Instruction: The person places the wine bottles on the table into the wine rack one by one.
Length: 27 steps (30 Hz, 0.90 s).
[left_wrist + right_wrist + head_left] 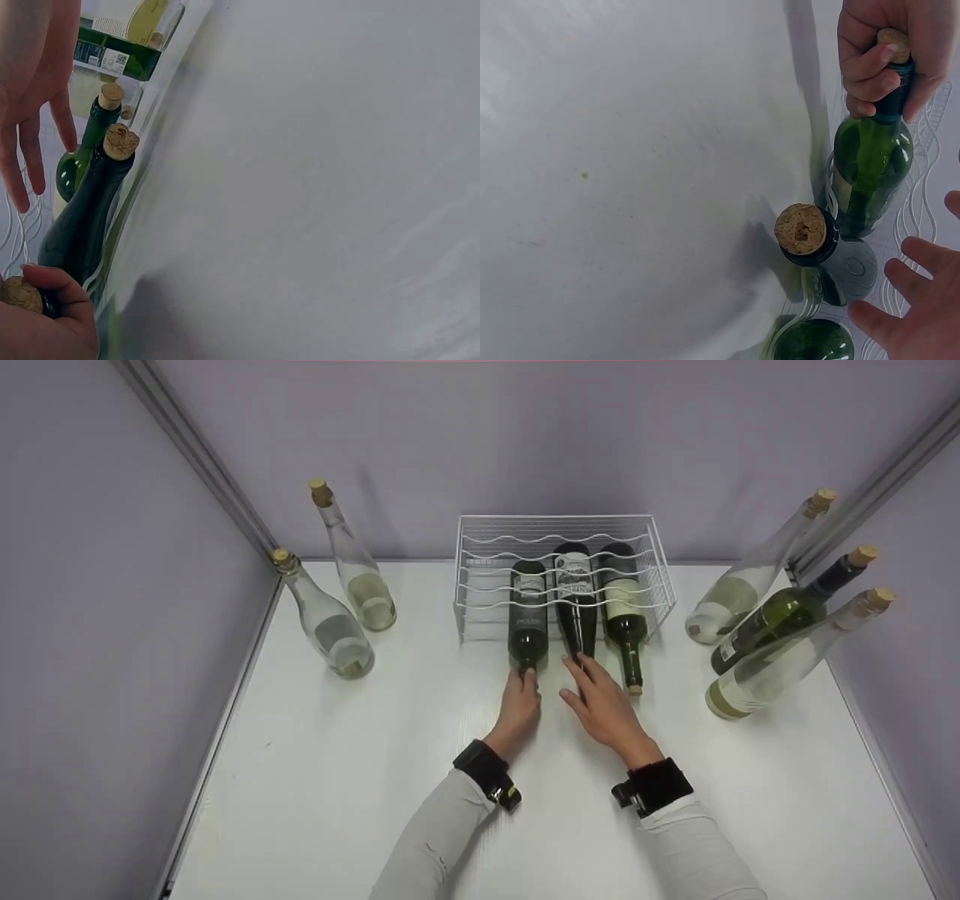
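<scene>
Three dark bottles lie neck-forward in a white wire rack (pixel 480 622). My left hand (pixel 519 706) grips the neck of the leftmost bottle (pixel 528 615); in the right wrist view its fingers (pixel 871 75) curl round the neck below the cork. My right hand (pixel 606 709) is spread beside the neck of the middle bottle (pixel 576 600), fingers apart; whether it touches the glass I cannot tell. The right bottle (pixel 624 607) lies beside it, its cork toward me. In the left wrist view, the middle bottle's cork (pixel 121 142) is uncovered.
Two clear corked bottles (pixel 334 641) (pixel 364 585) stand at the left. At the right stand two clear bottles (pixel 731 592) (pixel 765 671) with a green one (pixel 776 622) between them. Walls rise behind the rack and on both sides of the white table (pixel 337 780).
</scene>
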Each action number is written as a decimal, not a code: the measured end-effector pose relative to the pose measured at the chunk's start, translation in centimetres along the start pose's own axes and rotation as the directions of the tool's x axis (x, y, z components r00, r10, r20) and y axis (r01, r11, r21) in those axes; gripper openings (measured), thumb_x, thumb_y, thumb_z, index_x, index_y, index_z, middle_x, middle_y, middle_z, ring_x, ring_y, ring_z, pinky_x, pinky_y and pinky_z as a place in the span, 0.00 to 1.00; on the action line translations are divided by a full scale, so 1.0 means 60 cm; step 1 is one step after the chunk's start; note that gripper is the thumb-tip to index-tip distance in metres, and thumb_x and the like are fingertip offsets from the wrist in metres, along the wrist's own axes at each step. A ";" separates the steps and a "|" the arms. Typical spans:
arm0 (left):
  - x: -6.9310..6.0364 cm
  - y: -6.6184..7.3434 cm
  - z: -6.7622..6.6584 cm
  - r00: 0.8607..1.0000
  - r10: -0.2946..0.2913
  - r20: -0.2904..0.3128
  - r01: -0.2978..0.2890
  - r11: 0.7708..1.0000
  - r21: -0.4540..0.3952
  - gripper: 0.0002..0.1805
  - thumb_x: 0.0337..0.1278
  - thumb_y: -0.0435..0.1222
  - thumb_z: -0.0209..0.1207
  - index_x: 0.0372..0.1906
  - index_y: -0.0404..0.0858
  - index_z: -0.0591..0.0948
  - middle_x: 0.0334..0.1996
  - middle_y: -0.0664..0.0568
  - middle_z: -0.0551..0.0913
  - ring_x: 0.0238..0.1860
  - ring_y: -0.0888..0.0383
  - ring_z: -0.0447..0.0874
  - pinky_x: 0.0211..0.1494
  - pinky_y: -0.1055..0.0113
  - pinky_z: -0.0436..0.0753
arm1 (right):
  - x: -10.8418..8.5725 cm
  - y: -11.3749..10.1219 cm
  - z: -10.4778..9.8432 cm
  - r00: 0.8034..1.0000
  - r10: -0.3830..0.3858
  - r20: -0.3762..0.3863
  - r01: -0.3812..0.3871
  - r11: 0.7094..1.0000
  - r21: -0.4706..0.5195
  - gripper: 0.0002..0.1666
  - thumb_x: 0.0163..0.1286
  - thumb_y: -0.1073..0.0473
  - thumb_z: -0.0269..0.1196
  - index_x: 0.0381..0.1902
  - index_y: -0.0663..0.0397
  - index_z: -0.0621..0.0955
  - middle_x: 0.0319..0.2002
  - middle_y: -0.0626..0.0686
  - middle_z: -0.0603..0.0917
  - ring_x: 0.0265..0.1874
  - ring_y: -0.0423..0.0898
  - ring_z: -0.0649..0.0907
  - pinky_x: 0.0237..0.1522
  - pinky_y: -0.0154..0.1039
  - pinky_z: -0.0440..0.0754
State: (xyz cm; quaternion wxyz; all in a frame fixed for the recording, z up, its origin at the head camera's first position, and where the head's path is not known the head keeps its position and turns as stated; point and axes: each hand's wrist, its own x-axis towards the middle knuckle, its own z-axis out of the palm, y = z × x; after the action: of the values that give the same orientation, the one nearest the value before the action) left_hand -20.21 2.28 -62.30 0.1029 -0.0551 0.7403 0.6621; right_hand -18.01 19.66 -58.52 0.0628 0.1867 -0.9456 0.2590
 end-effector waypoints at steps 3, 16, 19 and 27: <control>0.005 -0.001 -0.002 0.999 -0.003 0.033 0.003 1.000 -0.011 0.25 0.79 0.48 0.35 0.63 0.34 0.65 0.39 0.47 0.74 0.37 0.58 0.72 0.41 0.64 0.74 | 0.000 0.000 0.000 1.000 0.011 0.015 -0.011 1.000 -0.005 0.33 0.76 0.46 0.56 0.74 0.48 0.65 0.71 0.63 0.63 0.68 0.62 0.66 0.62 0.60 0.67; 0.020 0.008 -0.013 0.988 -0.055 0.143 0.088 0.969 -0.233 0.20 0.72 0.38 0.39 0.61 0.34 0.69 0.36 0.48 0.75 0.34 0.55 0.75 0.36 0.60 0.78 | 0.003 0.003 0.000 1.000 0.009 0.027 -0.008 1.000 -0.018 0.33 0.76 0.47 0.56 0.75 0.48 0.65 0.70 0.65 0.64 0.67 0.63 0.66 0.63 0.60 0.65; 0.020 0.008 -0.015 0.987 -0.061 0.149 0.092 0.972 -0.217 0.21 0.70 0.38 0.40 0.62 0.37 0.69 0.38 0.47 0.77 0.38 0.54 0.76 0.40 0.58 0.78 | 0.004 0.003 0.000 1.000 0.000 0.015 0.000 1.000 -0.028 0.33 0.76 0.48 0.56 0.74 0.49 0.65 0.70 0.65 0.64 0.67 0.63 0.66 0.63 0.60 0.65; 0.022 0.005 -0.016 0.985 -0.004 0.172 0.044 0.973 -0.227 0.22 0.71 0.35 0.43 0.66 0.36 0.66 0.42 0.39 0.78 0.39 0.53 0.78 0.46 0.56 0.79 | 0.005 0.000 0.001 0.999 0.023 0.045 -0.021 0.999 -0.033 0.34 0.76 0.45 0.55 0.75 0.47 0.65 0.71 0.64 0.63 0.69 0.62 0.64 0.65 0.60 0.62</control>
State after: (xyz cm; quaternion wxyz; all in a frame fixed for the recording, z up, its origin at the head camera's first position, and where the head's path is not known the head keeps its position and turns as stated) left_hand -21.66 1.43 -62.20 0.1667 -0.0187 0.6465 0.7442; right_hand -18.32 19.56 -58.50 0.0416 0.1810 -0.9528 0.2400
